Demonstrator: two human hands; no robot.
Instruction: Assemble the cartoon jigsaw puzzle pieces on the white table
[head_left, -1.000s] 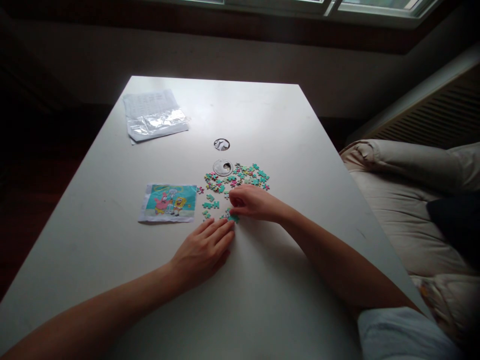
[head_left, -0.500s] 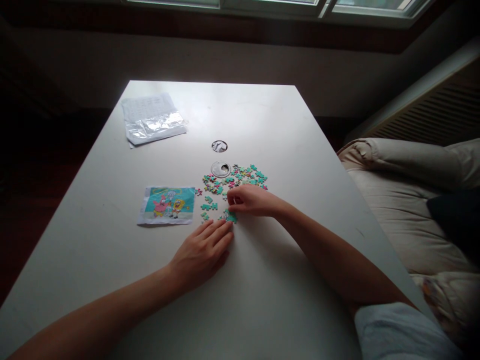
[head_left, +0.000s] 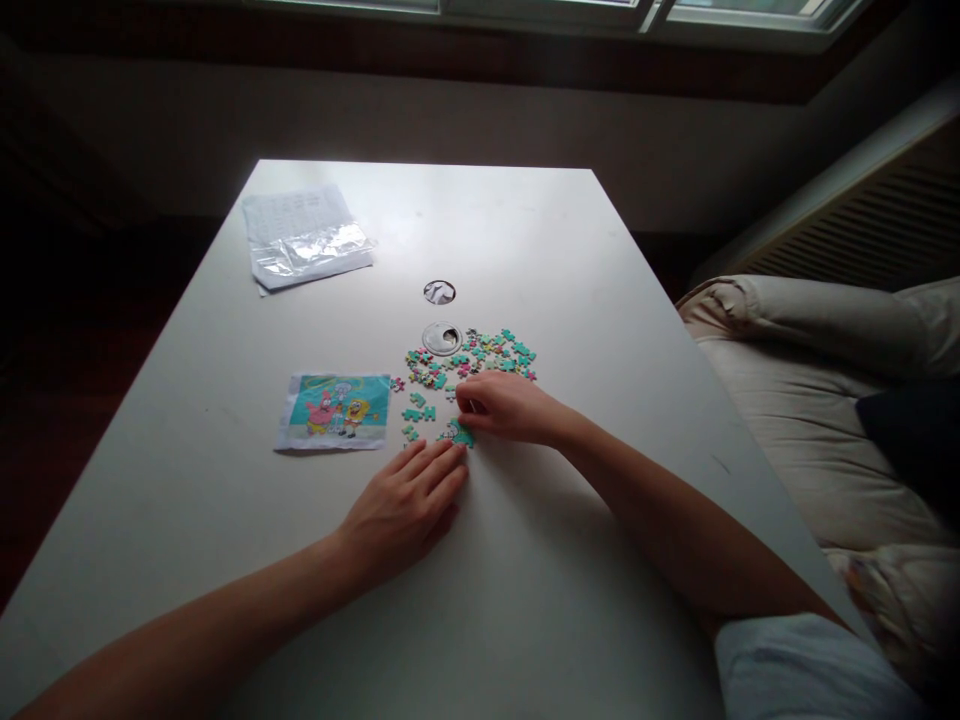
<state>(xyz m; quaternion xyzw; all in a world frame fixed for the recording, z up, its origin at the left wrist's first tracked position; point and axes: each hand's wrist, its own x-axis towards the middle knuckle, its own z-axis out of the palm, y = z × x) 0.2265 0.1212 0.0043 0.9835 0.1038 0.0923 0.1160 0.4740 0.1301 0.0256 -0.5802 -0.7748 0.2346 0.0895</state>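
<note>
My left hand (head_left: 405,500) lies palm down on the table, fingers stretched out. Its fingertips touch the near edge of a small joined cluster of teal puzzle pieces (head_left: 459,432). Just above that cluster, my right hand (head_left: 510,405) is closed in a pinch; a thin pale edge of a puzzle piece shows between thumb and fingers, mostly hidden. Several loose teal pieces (head_left: 412,413) lie to the left of the right hand. Beyond it spreads a pile of mixed teal, pink and yellow pieces (head_left: 495,350), partly covered by the hand.
A cartoon picture sheet (head_left: 337,412) lies left of the pieces. Papers with a clear plastic bag (head_left: 307,240) rest at the far left of the white table (head_left: 525,240). Two round holes, one with a grommet cover (head_left: 433,340), are beyond the pieces. A beige sofa (head_left: 795,400) stands at right.
My right hand has shifted very slightly toward me and right, still pinched over the joined cluster. The left hand and the other things stay in place.
</note>
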